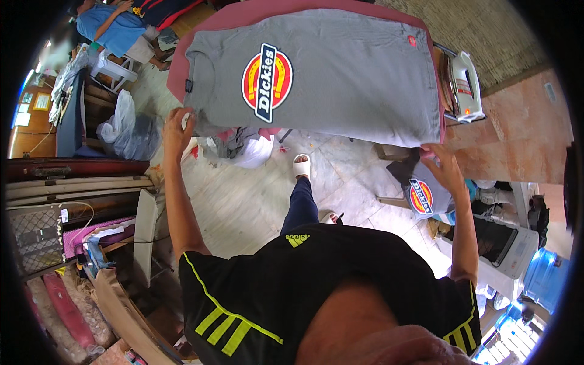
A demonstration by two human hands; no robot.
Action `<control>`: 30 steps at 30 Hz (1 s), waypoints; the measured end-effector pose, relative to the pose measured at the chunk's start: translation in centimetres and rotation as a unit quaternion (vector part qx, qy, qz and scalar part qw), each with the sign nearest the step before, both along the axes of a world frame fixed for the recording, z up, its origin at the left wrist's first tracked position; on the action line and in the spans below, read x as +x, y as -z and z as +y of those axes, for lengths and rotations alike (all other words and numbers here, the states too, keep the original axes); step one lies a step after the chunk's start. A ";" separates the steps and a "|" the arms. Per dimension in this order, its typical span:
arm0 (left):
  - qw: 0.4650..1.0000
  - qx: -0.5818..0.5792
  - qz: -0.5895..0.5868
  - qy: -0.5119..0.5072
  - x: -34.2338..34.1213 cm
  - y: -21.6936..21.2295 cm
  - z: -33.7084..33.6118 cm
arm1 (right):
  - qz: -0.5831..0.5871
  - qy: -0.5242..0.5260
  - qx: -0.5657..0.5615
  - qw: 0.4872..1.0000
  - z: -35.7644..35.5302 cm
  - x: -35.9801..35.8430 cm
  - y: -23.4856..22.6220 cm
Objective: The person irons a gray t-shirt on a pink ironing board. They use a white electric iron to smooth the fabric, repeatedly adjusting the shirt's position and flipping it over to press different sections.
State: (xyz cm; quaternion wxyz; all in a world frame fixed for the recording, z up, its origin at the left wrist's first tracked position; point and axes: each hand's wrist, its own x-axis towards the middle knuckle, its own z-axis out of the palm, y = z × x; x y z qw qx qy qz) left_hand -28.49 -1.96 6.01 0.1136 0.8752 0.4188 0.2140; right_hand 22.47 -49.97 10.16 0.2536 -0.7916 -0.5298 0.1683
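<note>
At the near edge of the board, across the upper middle of the frame, I have both hands on the grey shirt (340,73). My left hand (178,129) pinches the shirt's lower left corner by the collar end, fingers curled shut on the cloth. My right hand (439,163) grips the hem at the lower right, fingers closed over the edge. Between them the shirt lies flat, front up, its oval red, yellow and blue badge (267,81) left of centre, spread over the maroon board (243,13). Just right of the shirt, an iron (465,85) stands on its rest at the upper right. Below my right hand lies another grey shirt (423,194) with the same badge. A plastic bag (125,131) slumps on the floor at the left.
</note>
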 end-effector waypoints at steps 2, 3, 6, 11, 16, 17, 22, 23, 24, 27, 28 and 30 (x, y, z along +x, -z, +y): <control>0.999 -0.017 -0.047 -0.005 3.2 -0.7 2.8 | -0.032 -0.042 0.010 0.999 6.9 1.0 -1.1; 0.998 0.033 -0.055 -0.013 4.8 -0.4 4.8 | -0.035 -0.065 0.055 0.996 10.7 2.1 -0.3; 0.985 0.149 -0.073 -0.049 9.0 0.3 11.2 | -0.047 -0.113 0.126 0.984 24.2 3.9 0.5; 0.981 0.128 -0.043 -0.136 13.9 0.9 19.2 | -0.144 -0.169 0.187 0.957 43.9 2.3 1.1; 0.994 0.010 -0.025 -0.106 16.1 0.7 23.0 | -0.208 -0.253 0.074 0.942 54.7 0.7 1.6; 0.995 -0.011 -0.033 -0.088 16.4 0.6 23.6 | -0.181 -0.291 0.035 0.939 56.1 0.8 1.2; 0.973 -0.157 -0.166 -0.022 16.8 -0.5 24.4 | 0.132 -0.383 -0.151 0.902 60.8 2.2 0.6; 0.969 -0.152 -0.192 -0.019 16.9 -0.2 24.5 | 0.182 -0.409 -0.121 0.886 61.3 2.5 0.8; 0.968 -0.133 -0.211 -0.023 16.7 0.4 24.4 | 0.234 -0.437 -0.091 0.864 61.5 2.3 0.5; 0.961 -0.088 -0.262 -0.022 16.9 2.1 24.4 | 0.332 -0.454 -0.112 0.820 61.5 2.3 -0.5; 0.957 -0.100 -0.271 -0.025 17.1 2.3 24.4 | 0.354 -0.448 -0.137 0.809 61.6 2.6 -0.7; 0.948 -0.126 -0.292 -0.025 17.5 1.9 24.5 | 0.330 -0.460 -0.241 0.789 61.4 3.4 -0.8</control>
